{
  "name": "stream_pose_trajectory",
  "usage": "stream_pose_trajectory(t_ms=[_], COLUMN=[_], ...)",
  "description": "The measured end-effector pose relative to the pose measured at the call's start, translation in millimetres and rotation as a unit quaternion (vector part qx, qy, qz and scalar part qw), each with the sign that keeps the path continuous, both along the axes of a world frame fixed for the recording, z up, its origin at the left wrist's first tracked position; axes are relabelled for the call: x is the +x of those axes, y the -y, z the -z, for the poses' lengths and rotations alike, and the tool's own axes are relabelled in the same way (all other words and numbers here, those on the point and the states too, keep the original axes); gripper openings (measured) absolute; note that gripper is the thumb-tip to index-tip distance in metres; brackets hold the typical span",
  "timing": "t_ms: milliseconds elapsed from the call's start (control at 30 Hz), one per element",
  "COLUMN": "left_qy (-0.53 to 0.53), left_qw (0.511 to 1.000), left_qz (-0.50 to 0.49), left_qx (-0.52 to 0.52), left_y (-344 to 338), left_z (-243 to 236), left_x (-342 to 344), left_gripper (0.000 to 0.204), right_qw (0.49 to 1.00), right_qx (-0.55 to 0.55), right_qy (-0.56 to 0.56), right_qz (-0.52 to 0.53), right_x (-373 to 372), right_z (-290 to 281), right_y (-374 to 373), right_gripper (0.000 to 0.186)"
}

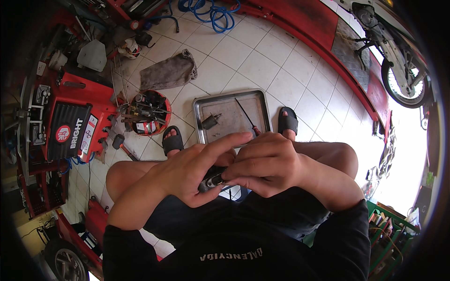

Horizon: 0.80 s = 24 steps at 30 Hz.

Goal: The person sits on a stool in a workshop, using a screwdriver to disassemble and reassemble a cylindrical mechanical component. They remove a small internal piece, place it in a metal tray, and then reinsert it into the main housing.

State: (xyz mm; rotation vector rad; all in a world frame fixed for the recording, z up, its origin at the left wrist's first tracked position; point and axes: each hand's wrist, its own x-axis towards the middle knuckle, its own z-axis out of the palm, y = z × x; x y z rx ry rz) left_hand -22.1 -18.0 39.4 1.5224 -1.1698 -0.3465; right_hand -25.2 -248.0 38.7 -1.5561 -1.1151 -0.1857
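- A red machine [70, 107] stands at the far left, with a hammer [119, 142] just beside it on the floor [225, 51].
- Next comes a red bucket [169, 114] full of tools, with a gray cloth [166, 72] lying past it.
- The left hand [187, 173] bends in from the lower left. Its grip is closed around the metal part [208, 183], thumb below and fingers over the top.
- The metal part is between the two hands, above the lap. Its long way seems to slant up to the right. The left hand covers more of it and is nearer its low end.
- Ahead of the hands is a tray [196, 117] on the floor. In it lie a dark round part [211, 122] and, to the right, a screwdriver [255, 130].
- The right hand [267, 166] reaches in from the right, wrist bent, knuckles up. Its grip looks pinched on the metal part's right end, but some fingertips are hidden.
- A motorbike [403, 79] stands far off at the right.
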Motion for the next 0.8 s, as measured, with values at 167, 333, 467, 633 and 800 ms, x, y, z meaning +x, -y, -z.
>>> stream_pose_trajectory(t_ms=[167,333,467,633,800], left_qy=[-0.003,0.004,-0.002,0.001,-0.033], left_qw=[1.0,1.0,1.0,1.0,0.998], left_qz=[-0.002,-0.005,-0.001,-0.007,-0.039], left_qx=[0.004,-0.002,0.011,0.009,0.049], left_y=[-0.3,0.0,-0.1,1.3,-6.1], left_z=[-1.0,0.8,-4.5,-4.0,-6.9], left_x=[-1.0,-1.4,-0.9,-2.2,-4.9], left_gripper=[0.1,0.101,0.102,0.104,0.092], right_qw=[1.0,1.0,1.0,0.999,0.994], right_qx=[-0.019,-0.006,-0.005,0.003,-0.014], right_qy=[-0.013,0.005,-0.002,-0.03,-0.108], right_qz=[-0.01,-0.003,-0.007,-0.024,0.007], right_x=[0.7,0.6,0.7,-1.1,13.2], right_z=[-2.0,0.7,2.4,2.2,5.3], right_y=[2.8,0.7,0.7,-0.7,13.1], right_gripper=[0.018,0.021,0.025,0.025,0.026])
